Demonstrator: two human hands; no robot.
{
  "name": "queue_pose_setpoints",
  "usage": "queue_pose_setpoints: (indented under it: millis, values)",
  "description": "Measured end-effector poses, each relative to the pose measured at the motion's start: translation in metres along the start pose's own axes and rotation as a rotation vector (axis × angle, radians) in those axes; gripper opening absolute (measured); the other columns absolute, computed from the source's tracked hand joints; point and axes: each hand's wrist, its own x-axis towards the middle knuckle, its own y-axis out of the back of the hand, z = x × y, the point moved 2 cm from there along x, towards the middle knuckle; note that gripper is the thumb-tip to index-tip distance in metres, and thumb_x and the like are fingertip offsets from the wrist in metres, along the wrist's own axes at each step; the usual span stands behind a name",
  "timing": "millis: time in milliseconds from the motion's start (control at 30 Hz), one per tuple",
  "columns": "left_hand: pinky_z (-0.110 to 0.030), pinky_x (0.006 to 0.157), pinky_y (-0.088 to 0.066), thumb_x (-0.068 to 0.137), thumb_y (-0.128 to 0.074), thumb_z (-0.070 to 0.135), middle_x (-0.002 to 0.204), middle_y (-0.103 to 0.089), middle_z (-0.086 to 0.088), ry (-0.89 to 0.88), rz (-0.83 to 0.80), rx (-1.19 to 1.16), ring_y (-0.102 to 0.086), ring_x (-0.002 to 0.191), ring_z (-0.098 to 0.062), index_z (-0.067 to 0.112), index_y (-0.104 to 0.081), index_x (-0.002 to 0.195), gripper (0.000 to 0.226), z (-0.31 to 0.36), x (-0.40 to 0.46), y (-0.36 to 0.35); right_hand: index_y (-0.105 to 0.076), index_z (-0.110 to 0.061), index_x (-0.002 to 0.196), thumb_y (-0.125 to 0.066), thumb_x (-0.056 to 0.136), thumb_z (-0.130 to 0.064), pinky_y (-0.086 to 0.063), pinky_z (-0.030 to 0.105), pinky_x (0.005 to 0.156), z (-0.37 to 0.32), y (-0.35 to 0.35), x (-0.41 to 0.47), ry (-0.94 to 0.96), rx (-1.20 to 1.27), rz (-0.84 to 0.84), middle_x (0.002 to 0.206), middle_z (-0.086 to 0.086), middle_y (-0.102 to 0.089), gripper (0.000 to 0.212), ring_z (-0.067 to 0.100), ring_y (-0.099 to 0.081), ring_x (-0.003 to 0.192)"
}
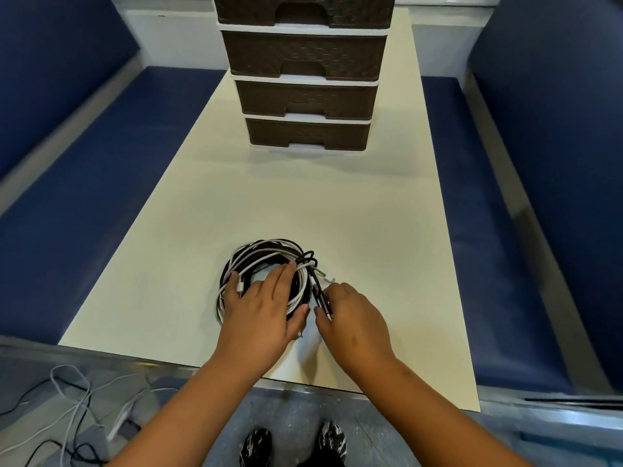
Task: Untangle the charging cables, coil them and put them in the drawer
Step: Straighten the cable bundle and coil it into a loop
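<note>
A round bundle of black and white charging cables [266, 256] lies on the cream table [354, 214] near its front edge. My left hand [263, 305] rests flat on top of the bundle, fingers straight and spread over the loops. My right hand [350, 315] is just right of the bundle and pinches black cable ends [320, 298] that stick out from its right side. A brown drawer unit [306, 82] with several shut drawers stands at the far end of the table.
Blue padded benches [101, 197] run along both sides of the table. Loose white and black cables [74, 409] lie on the floor at the lower left. My feet in patterned shoes [293, 443] show below the table's front edge.
</note>
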Motion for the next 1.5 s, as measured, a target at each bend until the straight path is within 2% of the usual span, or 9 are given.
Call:
queue_pose_setpoints:
  millis: [233, 467, 700, 933, 1100, 1167, 1233, 1367, 1500]
  values:
    - [-0.062, 0.103, -0.034, 0.091, -0.036, 0.058, 0.133, -0.059, -0.001, 0.011, -0.039, -0.029, -0.058, 0.117, -0.021, 0.018, -0.045, 0.142, 0.065, -0.005, 0.002, -0.001, -0.069, -0.018, 0.097, -0.052, 0.097, -0.044, -0.045, 0.031, 0.073, 0.016, 0.038, 0.029, -0.019, 0.081, -0.115, 0.094, -0.001, -0.059, 0.031, 0.019, -0.059, 0.088]
    - [-0.054, 0.111, -0.023, 0.096, -0.026, 0.057, 0.142, -0.05, 0.003, 0.087, 0.125, -0.129, -0.038, 0.136, -0.022, 0.025, -0.056, 0.132, 0.057, -0.01, 0.013, 0.027, -0.059, -0.021, 0.13, -0.052, 0.098, -0.017, -0.04, 0.027, 0.091, 0.009, 0.028, 0.074, 0.028, 0.141, -0.127, 0.129, 0.001, -0.06, 0.033, 0.021, -0.059, 0.112]
    - [-0.039, 0.119, -0.012, 0.101, -0.018, 0.052, 0.162, -0.014, 0.007, 0.284, -0.1, -0.316, -0.008, 0.149, -0.013, 0.025, -0.02, 0.154, 0.059, -0.054, 0.021, 0.01, -0.068, -0.021, 0.109, -0.052, 0.096, -0.019, -0.038, 0.024, 0.073, 0.011, 0.01, 0.072, -0.026, 0.257, -0.132, 0.097, -0.006, -0.067, 0.021, 0.016, -0.06, 0.092]
    - [-0.022, 0.103, -0.022, 0.099, -0.02, 0.057, 0.146, -0.037, 0.017, 0.636, 0.022, -1.115, -0.03, 0.129, 0.0, 0.039, -0.041, 0.144, 0.053, -0.084, 0.013, 0.036, -0.064, -0.024, 0.12, -0.048, 0.101, -0.029, -0.046, 0.031, 0.094, 0.026, 0.011, 0.062, -0.141, 0.607, 0.077, 0.119, -0.005, -0.066, 0.025, 0.014, -0.061, 0.11]
    - [-0.028, 0.111, -0.032, 0.093, -0.029, 0.068, 0.144, -0.047, 0.013, 0.564, -0.087, -1.277, -0.043, 0.132, -0.005, 0.044, -0.048, 0.134, 0.051, -0.082, 0.013, 0.01, -0.057, -0.024, 0.132, -0.046, 0.102, -0.031, -0.042, 0.033, 0.106, -0.004, -0.003, 0.056, -0.164, 0.79, 0.024, 0.131, -0.006, -0.06, 0.032, 0.012, -0.055, 0.122]
    - [-0.015, 0.102, -0.037, 0.099, -0.029, 0.057, 0.137, -0.054, 0.014, 0.537, -0.064, -1.277, -0.049, 0.125, 0.0, 0.038, -0.05, 0.136, 0.046, -0.076, 0.021, 0.004, -0.053, -0.022, 0.136, -0.044, 0.103, -0.031, -0.04, 0.034, 0.108, -0.013, -0.01, 0.053, -0.144, 0.698, 0.088, 0.135, -0.004, -0.057, 0.036, 0.012, -0.052, 0.125]
    - [-0.008, 0.093, -0.039, 0.102, -0.03, 0.048, 0.131, -0.057, 0.016, 0.521, -0.048, -1.29, -0.052, 0.117, 0.007, 0.031, -0.053, 0.136, 0.044, -0.072, 0.03, 0.004, -0.05, -0.021, 0.139, -0.042, 0.103, -0.032, -0.037, 0.026, 0.105, -0.019, -0.016, 0.047, -0.117, 0.616, 0.154, 0.133, -0.01, -0.053, 0.039, 0.007, -0.048, 0.123]
    - [-0.031, 0.109, -0.039, 0.104, -0.033, 0.041, 0.127, -0.062, 0.011, 0.482, -0.096, -1.345, -0.057, 0.117, -0.001, 0.027, -0.058, 0.131, 0.039, -0.082, 0.05, 0.002, -0.053, -0.022, 0.135, -0.039, 0.104, -0.033, -0.033, 0.0, 0.089, -0.027, -0.017, 0.046, -0.156, 0.565, 0.234, 0.118, -0.017, -0.053, 0.036, 0.003, -0.049, 0.111]
    - [-0.032, 0.105, -0.04, 0.101, -0.03, 0.054, 0.132, -0.06, 0.007, 0.475, -0.224, -1.519, -0.057, 0.118, -0.008, 0.03, -0.057, 0.132, 0.048, -0.103, 0.064, 0.01, -0.051, -0.03, 0.136, -0.034, 0.102, -0.048, -0.042, 0.037, 0.106, -0.031, -0.008, 0.062, -0.273, 0.595, 0.264, 0.133, 0.001, -0.06, 0.042, 0.021, -0.056, 0.118]
